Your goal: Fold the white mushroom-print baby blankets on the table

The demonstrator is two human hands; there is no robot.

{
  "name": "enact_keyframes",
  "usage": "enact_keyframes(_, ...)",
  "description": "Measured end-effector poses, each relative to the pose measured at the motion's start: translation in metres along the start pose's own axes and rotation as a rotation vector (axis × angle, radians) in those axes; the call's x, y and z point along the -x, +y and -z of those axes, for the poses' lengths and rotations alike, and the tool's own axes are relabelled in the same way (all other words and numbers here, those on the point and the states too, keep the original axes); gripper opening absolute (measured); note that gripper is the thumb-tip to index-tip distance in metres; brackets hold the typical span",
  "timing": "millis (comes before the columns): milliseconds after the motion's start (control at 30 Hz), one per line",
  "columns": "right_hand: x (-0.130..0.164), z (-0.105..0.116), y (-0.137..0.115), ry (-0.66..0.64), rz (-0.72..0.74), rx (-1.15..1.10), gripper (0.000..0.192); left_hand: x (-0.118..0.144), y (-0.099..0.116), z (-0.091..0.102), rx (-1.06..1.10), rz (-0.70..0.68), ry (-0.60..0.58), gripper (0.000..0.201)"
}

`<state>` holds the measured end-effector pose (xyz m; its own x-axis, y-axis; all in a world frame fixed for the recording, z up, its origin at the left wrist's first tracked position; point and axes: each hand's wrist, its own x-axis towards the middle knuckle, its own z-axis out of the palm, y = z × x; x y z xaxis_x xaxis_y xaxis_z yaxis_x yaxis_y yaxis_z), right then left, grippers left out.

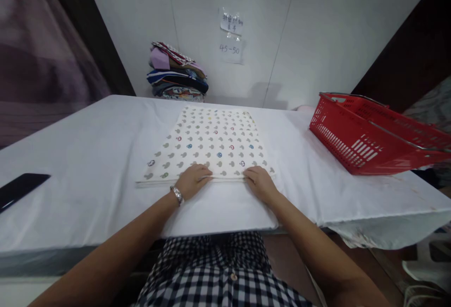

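Observation:
A folded cream cloth [211,145] printed with small grey and coloured mushrooms lies flat in layers on the white-covered table [95,194]. My left hand [193,181], below a silver bracelet at the wrist, has its fingers closed over the near edge of the cloth, left of the middle. Farther right along that same edge, my right hand [260,183] also grips the cloth, fingers bent over the top. Both thumbs are mostly hidden.
A red plastic basket [355,142] with metal handles stands at the right. Against the wall rises a stack of folded fabrics [178,74]. A black phone [21,187] lies at the left, and paper signs [231,48] are taped to the wall.

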<state>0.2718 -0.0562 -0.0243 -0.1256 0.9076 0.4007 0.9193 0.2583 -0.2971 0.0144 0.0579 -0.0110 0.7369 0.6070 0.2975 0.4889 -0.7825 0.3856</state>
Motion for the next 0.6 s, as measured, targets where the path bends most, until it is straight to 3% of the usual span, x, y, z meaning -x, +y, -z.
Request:
enact_keyframes(167, -0.011, -0.001, -0.007, -0.038, 0.014, 0.041, 0.023, -0.003, 0.000, -0.004, -0.018, -0.073, 0.009, 0.028)
enact_keyframes(300, -0.008, -0.002, -0.011, 0.012, 0.016, 0.015, 0.024, 0.000, 0.001, -0.003, -0.004, -0.078, 0.055, 0.030)
enact_keyframes(500, -0.001, -0.004, -0.014, -0.050, 0.003, 0.035, 0.025, 0.006, 0.002, -0.002, -0.070, -0.108, -0.079, 0.030)
enact_keyframes(600, 0.001, -0.003, -0.014, -0.042, 0.006, 0.031, 0.027, 0.010, -0.002, 0.000, -0.084, -0.101, -0.065, 0.029)
